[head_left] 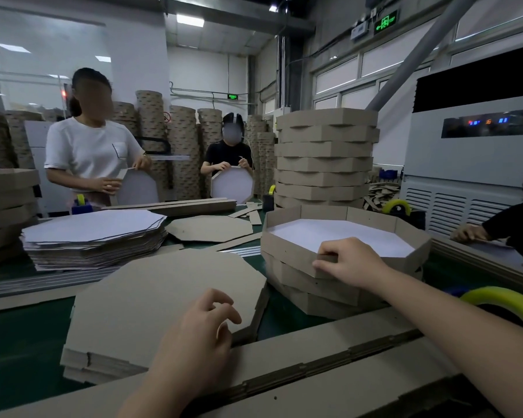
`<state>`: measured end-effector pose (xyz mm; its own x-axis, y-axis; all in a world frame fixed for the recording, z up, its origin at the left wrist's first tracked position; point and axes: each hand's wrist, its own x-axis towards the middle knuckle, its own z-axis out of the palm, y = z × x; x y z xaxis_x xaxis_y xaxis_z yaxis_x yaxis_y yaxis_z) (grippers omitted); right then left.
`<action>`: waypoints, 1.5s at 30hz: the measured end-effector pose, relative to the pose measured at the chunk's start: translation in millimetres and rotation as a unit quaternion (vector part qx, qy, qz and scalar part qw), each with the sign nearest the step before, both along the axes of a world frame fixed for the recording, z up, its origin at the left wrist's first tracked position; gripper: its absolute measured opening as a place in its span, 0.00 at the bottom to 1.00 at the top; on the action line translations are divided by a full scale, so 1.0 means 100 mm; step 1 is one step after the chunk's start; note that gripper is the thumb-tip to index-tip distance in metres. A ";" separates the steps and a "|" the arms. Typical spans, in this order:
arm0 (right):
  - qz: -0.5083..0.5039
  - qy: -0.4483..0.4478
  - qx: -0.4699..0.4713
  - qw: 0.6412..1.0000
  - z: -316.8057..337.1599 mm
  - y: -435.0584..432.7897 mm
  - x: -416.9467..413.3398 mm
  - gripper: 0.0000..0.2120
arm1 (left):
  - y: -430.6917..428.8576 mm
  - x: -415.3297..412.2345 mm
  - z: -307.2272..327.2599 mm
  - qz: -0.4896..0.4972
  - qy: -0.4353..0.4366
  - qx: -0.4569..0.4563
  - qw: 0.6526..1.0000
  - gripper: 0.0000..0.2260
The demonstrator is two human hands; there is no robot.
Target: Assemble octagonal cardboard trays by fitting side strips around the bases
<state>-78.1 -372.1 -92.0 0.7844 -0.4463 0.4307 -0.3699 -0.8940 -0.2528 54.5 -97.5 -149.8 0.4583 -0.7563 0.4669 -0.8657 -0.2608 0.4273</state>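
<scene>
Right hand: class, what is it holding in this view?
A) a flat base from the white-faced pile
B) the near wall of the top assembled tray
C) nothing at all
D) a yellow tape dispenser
B: the right hand has its fingers curled over the rim of the near wall of the tray on top of the low stack.

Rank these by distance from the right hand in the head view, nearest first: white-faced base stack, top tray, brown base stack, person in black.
1. top tray: the right hand grips its near wall.
2. brown base stack: front, to the left of that hand.
3. white-faced base stack: farther left and back.
4. person in black: far back, centre.
</scene>
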 end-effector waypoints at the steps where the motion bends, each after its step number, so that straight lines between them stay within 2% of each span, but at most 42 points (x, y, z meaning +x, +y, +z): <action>1: -0.006 0.001 -0.008 1.000 0.00 0.01 0.00 0.09 | 0.00 0.00 0.00 0.000 -0.001 0.000 1.000 0.10; 10: -0.016 0.004 0.005 1.000 0.02 0.08 0.02 0.10 | 0.01 0.01 0.01 -0.013 -0.006 0.000 1.000 0.11; 17: 0.060 0.077 0.050 0.994 0.17 0.02 -0.10 0.05 | -0.07 -0.04 0.15 -0.038 -0.061 0.026 0.997 0.09; 22: 0.106 0.078 0.100 0.986 0.23 -0.03 -0.12 0.05 | -0.58 -0.13 0.49 -0.089 -0.087 0.005 0.992 0.09; 25: 0.121 0.077 0.112 0.983 0.24 -0.08 -0.16 0.06 | -0.99 -0.17 0.58 -0.079 -0.083 -0.052 0.992 0.13; 28: 0.124 0.061 0.141 0.980 0.25 -0.12 -0.20 0.06 | -1.33 -0.22 0.58 -0.111 -0.096 -0.090 0.985 0.17; 32: 0.127 0.049 0.173 0.975 0.25 -0.14 -0.24 0.04 | -1.54 -0.18 0.43 -0.136 -0.041 -0.106 0.984 0.16; 35: 0.128 0.064 0.183 0.973 0.27 -0.13 -0.24 0.05 | -1.56 -0.11 0.28 -0.115 0.005 -0.104 0.988 0.23; 38: 0.125 0.072 0.172 0.974 0.28 -0.11 -0.23 0.04 | -1.56 -0.04 0.22 -0.093 0.006 -0.095 0.991 0.30; 42: 0.115 0.048 0.147 0.981 0.23 -0.10 -0.20 0.03 | -1.56 -0.01 0.23 -0.087 0.001 -0.081 0.993 0.32; 45: 0.110 0.027 0.137 0.984 0.20 -0.10 -0.20 0.07 | -1.56 0.00 0.24 -0.089 -0.001 -0.077 0.993 0.31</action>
<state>-98.2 -381.7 -72.3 0.8932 -0.3572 0.2733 -0.1945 -0.8546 -0.4814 54.5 -253.2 -126.2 0.3230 -0.7448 0.5839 -0.8932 -0.0359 0.4482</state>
